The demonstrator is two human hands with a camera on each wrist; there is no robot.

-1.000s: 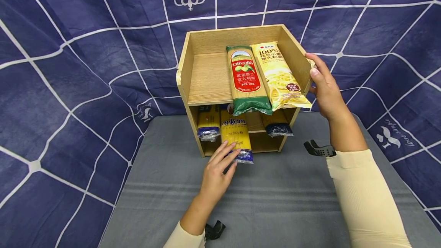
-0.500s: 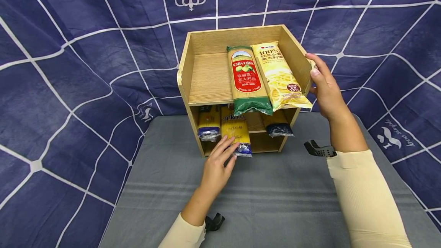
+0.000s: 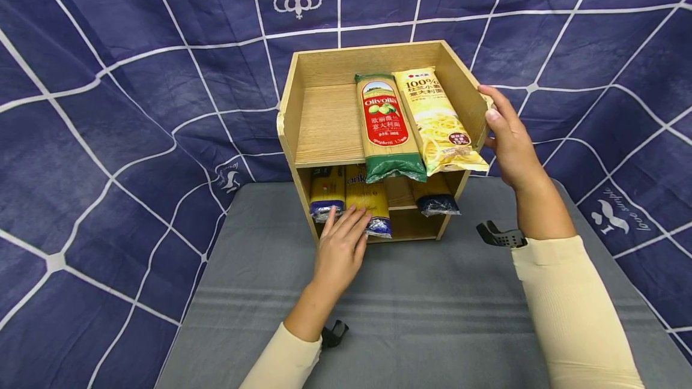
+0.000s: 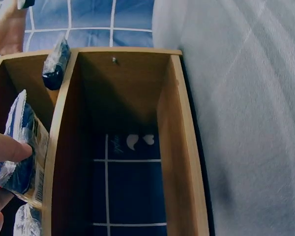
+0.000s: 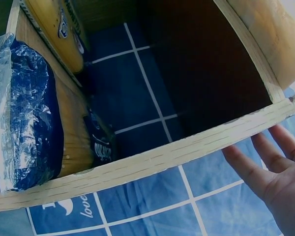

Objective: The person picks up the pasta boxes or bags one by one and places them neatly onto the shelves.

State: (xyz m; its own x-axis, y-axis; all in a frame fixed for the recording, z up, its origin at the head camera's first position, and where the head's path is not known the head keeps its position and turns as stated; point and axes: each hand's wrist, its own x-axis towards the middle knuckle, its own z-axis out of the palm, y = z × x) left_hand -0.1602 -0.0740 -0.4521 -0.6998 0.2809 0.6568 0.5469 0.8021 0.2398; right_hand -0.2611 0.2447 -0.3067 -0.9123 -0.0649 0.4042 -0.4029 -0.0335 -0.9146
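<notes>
A wooden two-tier shelf stands on the grey cloth. My left hand lies with extended fingers on the front of a yellow spaghetti pack marked "ankara", which sits on the middle board with its blue end sticking out. In the left wrist view a fingertip touches that pack's dark blue end. My right hand grips the shelf's right side panel, the thumb at its front edge and the fingers along the outside. Left of the ankara pack is another yellow spaghetti pack.
On the top board lie a green and red Olivoilà spaghetti pack and a cream-yellow pasta pack. A dark-ended pasta pack is at the right of the middle board. Behind hangs a blue curtain with white lines.
The ankara pack has slid deeper into the shelf, its lettering now partly under the top board. My left hand has moved with it and slightly left. My right hand has stayed put.
</notes>
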